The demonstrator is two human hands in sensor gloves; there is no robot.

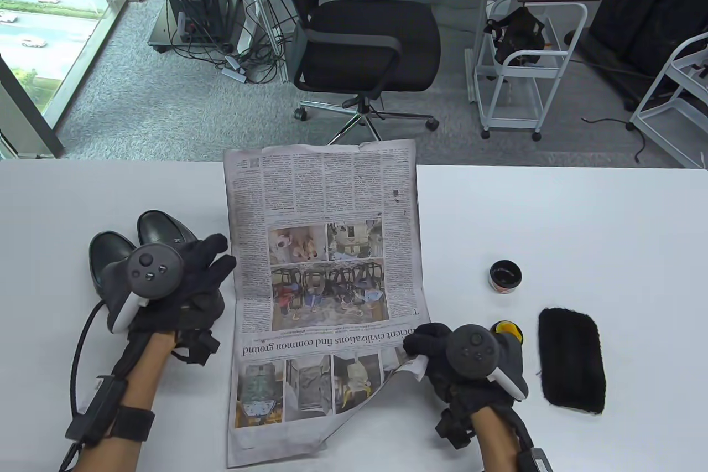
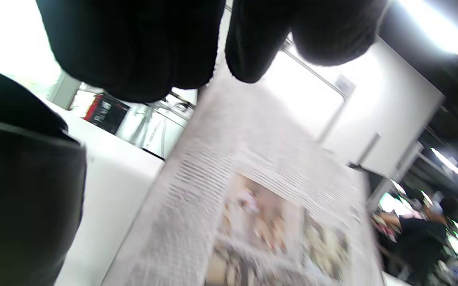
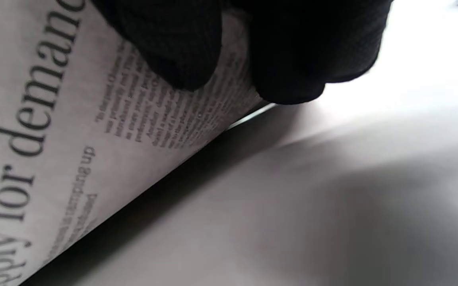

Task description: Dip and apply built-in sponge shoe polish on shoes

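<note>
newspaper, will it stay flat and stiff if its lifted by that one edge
Probably not. The newspaper already curls where the right hand pinches its edge, so it likely sags. Thin sheets look light and apt to slide on the smooth table.

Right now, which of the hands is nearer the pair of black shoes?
Left. The left hand sits right over the black shoes; the right hand is across the newspaper, gripping its edge.

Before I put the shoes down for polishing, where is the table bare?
Bare patches: the table beyond the open polish tin, and left of the newspaper beyond the shoes. Crowded: around the right hand, beside the black cloth.
</note>
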